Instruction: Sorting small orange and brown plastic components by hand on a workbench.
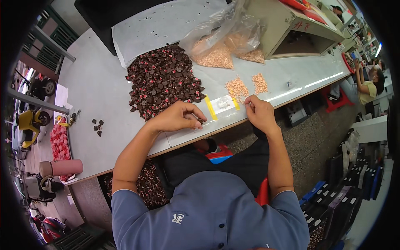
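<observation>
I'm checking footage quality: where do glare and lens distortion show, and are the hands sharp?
Head view: white glare streaks on the tabletop, toward its right end; head view: dark trays near the lower-right rim look skewed; head view: left hand and right hand look fairly sharp, fingertip details too small to tell.

The one view looked down from head height, facing forward over the table (93, 77) from close above. Its fisheye lens bowed straight edges.
</observation>
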{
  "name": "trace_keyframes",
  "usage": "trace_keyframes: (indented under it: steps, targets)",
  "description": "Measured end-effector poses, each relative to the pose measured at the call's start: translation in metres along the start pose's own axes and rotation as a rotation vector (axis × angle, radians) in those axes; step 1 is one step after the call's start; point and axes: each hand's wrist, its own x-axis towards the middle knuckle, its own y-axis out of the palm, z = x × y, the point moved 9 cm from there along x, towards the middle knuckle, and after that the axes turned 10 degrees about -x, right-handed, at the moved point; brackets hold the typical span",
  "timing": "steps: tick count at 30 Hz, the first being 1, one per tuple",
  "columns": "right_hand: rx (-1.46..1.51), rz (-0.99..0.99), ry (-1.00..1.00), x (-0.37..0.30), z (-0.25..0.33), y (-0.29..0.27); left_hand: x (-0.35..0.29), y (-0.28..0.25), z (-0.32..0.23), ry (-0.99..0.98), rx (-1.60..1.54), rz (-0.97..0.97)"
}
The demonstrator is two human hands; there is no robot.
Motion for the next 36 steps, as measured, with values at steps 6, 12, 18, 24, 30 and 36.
trace_keyframes:
  steps: [6, 12, 18, 24, 30, 36]
  targets:
    - [-0.025, 0.0, -0.008, 0.0, 0.004, -0.002, 0.005, 0.001, 0.018, -0.037, -0.204, 0.069]
    - [-0.033, -0.011, 0.033, 0.002, 0.003, 0.001, 0.002, -0.001, 0.018, 0.024, -0.254, 0.085]
    - [-0.134, -0.005, 0.052, 0.008, 0.002, 0.006, 0.001, -0.004, 0.023, 0.02, -0.247, 0.068]
    - [0.431, 0.02, 0.119, -0.01, 0.035, 0.019, 0.008, 0.006, 0.027, 0.021, -0.369, 0.04]
    - [0.89, 0.122, 0.174, -0.027, 0.089, 0.059, 0.013, 0.01, 0.037, 0.05, -0.345, -0.002]
    - [0.976, 0.141, 0.228, -0.03, 0.095, 0.072, 0.007, 0.013, 0.025, 0.151, -0.292, -0.061]
